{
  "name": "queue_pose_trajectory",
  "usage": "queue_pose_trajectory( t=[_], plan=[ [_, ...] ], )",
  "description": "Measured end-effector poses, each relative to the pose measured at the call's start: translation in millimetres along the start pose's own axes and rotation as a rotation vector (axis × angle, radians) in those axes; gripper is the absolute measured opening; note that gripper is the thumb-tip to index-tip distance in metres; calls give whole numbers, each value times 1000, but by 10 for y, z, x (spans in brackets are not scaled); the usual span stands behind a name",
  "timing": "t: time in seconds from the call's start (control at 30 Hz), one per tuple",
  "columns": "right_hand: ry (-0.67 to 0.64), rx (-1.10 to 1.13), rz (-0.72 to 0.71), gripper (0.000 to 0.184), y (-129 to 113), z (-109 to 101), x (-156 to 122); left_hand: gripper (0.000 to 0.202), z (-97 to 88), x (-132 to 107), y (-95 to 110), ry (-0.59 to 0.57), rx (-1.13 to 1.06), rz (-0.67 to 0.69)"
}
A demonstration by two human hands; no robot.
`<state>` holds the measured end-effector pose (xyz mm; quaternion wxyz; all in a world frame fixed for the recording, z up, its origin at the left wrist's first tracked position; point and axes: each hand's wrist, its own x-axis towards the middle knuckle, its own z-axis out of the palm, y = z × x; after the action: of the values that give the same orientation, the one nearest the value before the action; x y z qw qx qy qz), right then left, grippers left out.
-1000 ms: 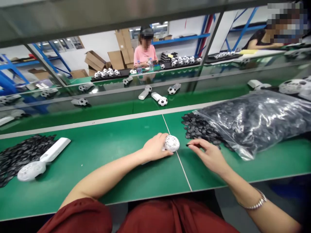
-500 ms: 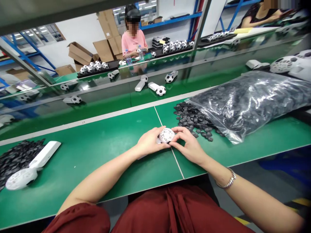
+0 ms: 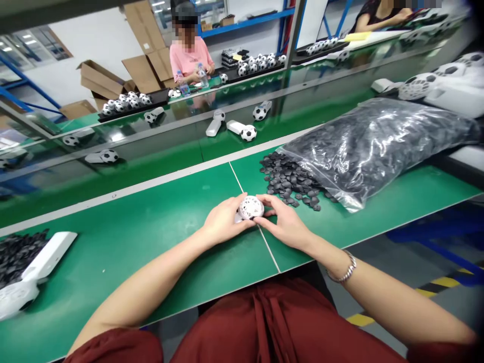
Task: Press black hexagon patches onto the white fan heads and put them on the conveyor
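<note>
At eight o'clock from the latticed white ball housing (image 3: pixel 251 207), a white handled shell (image 3: pixel 41 264) loses the end of its openwork head at the left edge; the heap of black pieces (image 3: pixel 18 254) beyond it is cut off too. At nine o'clock, the left hand (image 3: pixel 224 222) curls around the housing, its palm hiding that flank and most of a white part beneath. The housing sits between both hands above the green bench (image 3: pixel 159 232); a dark spot near the thumbs is too small to identify. At four o'clock, the right hand (image 3: pixel 286 224) presses thumb and fingers to the housing, fingertips partly hidden. At two o'clock, loose black pieces (image 3: pixel 289 179) spill beside a clear plastic bag (image 3: pixel 372 146), its contents blurred by glare.
</note>
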<state>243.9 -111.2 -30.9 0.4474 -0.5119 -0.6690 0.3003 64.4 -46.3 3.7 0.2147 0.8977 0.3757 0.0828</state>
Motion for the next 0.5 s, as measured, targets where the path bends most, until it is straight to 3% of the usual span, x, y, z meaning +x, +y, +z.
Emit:
queue_pose_trajectory(
  t=[0.5],
  plan=[
    [34,15,-9,38,5,31,22,63,-22,26,13,-1,3,8]
  ],
)
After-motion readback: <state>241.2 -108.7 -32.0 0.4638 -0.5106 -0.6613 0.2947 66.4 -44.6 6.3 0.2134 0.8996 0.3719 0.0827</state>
